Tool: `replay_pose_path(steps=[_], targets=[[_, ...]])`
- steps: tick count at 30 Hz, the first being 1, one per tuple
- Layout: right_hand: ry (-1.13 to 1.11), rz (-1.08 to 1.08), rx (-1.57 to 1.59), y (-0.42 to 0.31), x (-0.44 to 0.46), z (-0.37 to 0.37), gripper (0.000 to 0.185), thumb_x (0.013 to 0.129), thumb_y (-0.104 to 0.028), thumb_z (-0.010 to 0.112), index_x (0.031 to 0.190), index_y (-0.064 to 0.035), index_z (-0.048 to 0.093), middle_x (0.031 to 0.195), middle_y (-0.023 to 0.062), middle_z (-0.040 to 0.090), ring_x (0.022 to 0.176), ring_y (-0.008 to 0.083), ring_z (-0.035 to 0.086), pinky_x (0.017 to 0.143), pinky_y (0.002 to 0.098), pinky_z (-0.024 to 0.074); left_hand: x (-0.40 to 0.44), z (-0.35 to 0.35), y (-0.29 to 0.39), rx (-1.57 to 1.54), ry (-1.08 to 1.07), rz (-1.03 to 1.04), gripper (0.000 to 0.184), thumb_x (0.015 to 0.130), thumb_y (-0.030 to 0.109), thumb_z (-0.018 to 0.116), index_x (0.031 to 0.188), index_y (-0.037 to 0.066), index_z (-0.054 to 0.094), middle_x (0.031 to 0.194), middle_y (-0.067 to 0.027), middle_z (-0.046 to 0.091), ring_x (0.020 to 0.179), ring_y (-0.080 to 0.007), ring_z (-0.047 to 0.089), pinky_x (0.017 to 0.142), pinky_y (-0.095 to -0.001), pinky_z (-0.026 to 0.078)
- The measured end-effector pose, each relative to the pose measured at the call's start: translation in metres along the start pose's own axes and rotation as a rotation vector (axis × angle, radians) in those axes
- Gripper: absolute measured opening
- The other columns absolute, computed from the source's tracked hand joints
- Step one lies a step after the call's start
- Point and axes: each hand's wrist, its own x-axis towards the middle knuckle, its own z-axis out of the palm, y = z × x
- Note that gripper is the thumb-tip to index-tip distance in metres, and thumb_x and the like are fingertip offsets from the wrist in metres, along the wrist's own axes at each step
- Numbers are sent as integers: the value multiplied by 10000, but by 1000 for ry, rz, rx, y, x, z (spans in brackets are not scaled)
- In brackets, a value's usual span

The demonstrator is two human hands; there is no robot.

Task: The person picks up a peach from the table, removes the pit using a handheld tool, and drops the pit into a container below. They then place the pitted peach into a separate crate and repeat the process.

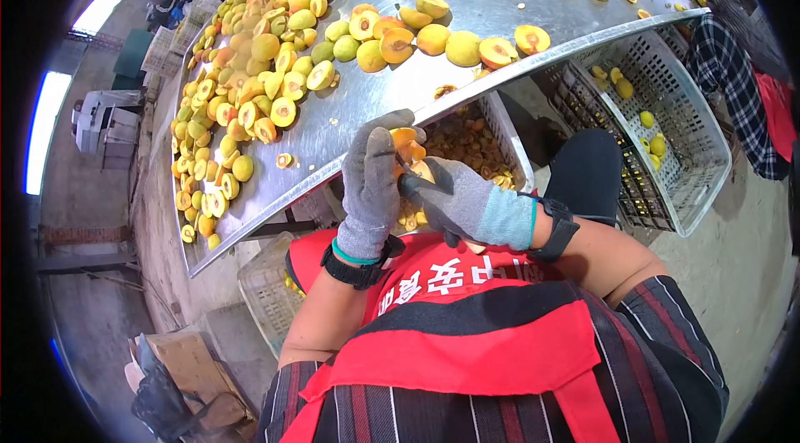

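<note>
Both my hands wear grey work gloves and meet just off the near edge of the metal table (467, 22). My left hand (372, 180) is closed around an orange-fleshed fruit piece (406, 145), palm turned inward. Against the same fruit, my right hand (467, 201) is closed on a small dark tool, perhaps a knife, mostly hidden by the fingers. Below the hands sits a crate of small fruit scraps (471, 143). Halved and whole yellow-green fruits (283, 112) are heaped on the table's left side, with a row of halves (497, 52) along the near edge.
White plastic crates (708, 185) holding a few fruits stand at the right, beside a person in a plaid sleeve (733, 85). Another crate (262, 293) is under the table's left corner. Cardboard (196, 364) lies at the lower left. Other people are at the far side.
</note>
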Motion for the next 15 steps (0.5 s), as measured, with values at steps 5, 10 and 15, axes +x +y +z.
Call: replay_pose_path(steps=[5,10,15], targets=[[-385,167,584,4,-4,-15,363,939,-359,408,757,-55,490,555,28,485,370,93,457,345,220,374,1,-6,0,-53,-140,-71,525,933,447,371,1113,-23,520,930,-129,600,862,-202,589,775,-317,476],[-429,195,463,2,-2,-16,388,943,-365,399,730,-54,491,541,13,475,378,89,459,343,216,365,0,-5,1,-134,-101,-202,542,923,462,384,1113,-28,521,903,-132,614,833,-198,599,748,-305,490],[-480,388,698,3,0,-16,386,933,-387,419,753,-59,511,503,22,449,331,103,425,301,216,340,-2,-2,-6,-94,-75,-130,561,921,476,376,1112,-32,516,889,-144,627,824,-201,604,739,-285,497]])
